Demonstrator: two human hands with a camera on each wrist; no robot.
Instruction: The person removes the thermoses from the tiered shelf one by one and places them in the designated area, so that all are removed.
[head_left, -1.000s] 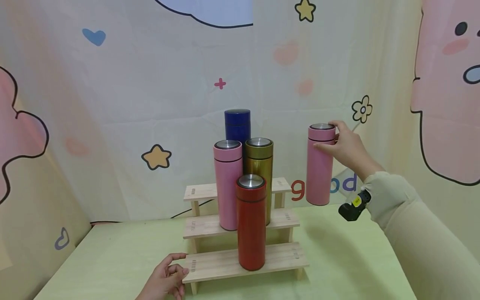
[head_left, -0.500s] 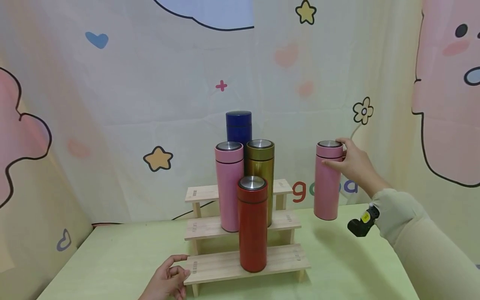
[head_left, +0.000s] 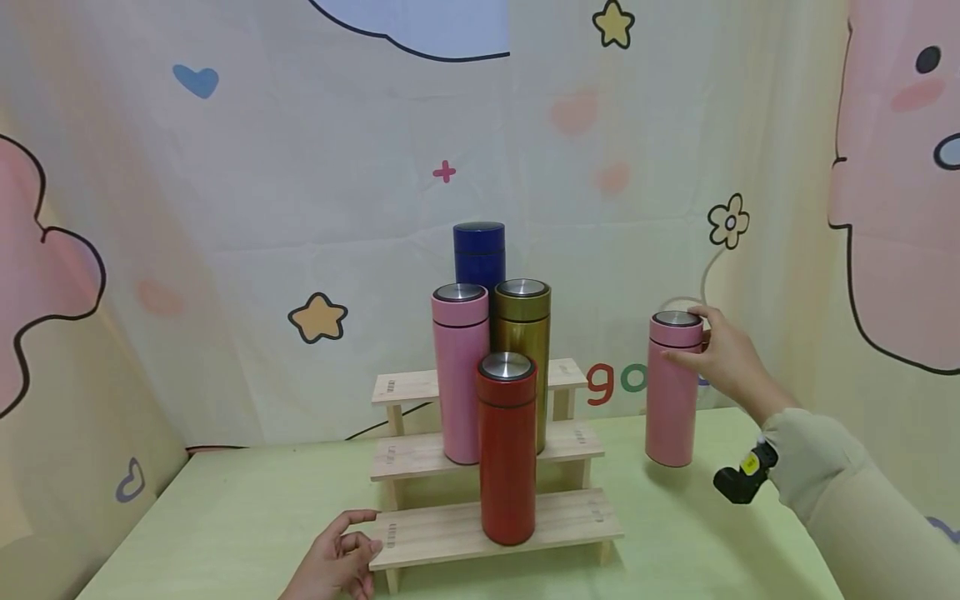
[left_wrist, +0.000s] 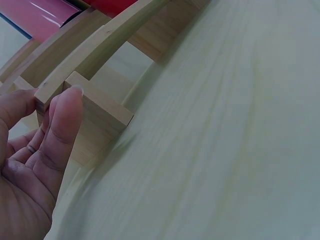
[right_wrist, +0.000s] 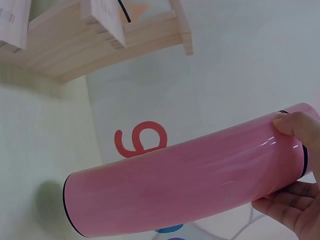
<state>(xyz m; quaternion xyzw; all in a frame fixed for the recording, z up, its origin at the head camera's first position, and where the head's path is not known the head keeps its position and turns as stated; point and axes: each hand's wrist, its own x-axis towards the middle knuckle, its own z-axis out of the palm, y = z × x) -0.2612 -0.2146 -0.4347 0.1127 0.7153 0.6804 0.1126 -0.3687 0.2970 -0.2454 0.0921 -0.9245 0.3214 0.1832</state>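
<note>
My right hand [head_left: 723, 358] grips a pink thermos flask [head_left: 672, 408] near its silver-topped lid. The flask hangs upright just above the table, right of a three-step wooden display stand [head_left: 420, 533]. In the right wrist view, thumb and fingers wrap the upper end of the flask. My left hand [head_left: 333, 557] pinches the left end of the stand's lowest step, thumb and index finger on its corner [left_wrist: 45, 95]. A red flask [head_left: 507, 458] stands on that step. On the middle step are another pink flask [head_left: 459, 375] and a gold flask [head_left: 529, 333].
A dark blue flask [head_left: 480, 254] rises at the back, its lower part hidden behind the others. The pale green table [head_left: 247, 492] carries the stand. Behind hangs a printed cloth [head_left: 337, 167] with stars and letters. A small black device [head_left: 746, 475] is strapped to the right wrist.
My right hand has carried the pink flask down and to the right, closer to the table. The left hand keeps its hold on the stand; the view shifts slightly.
</note>
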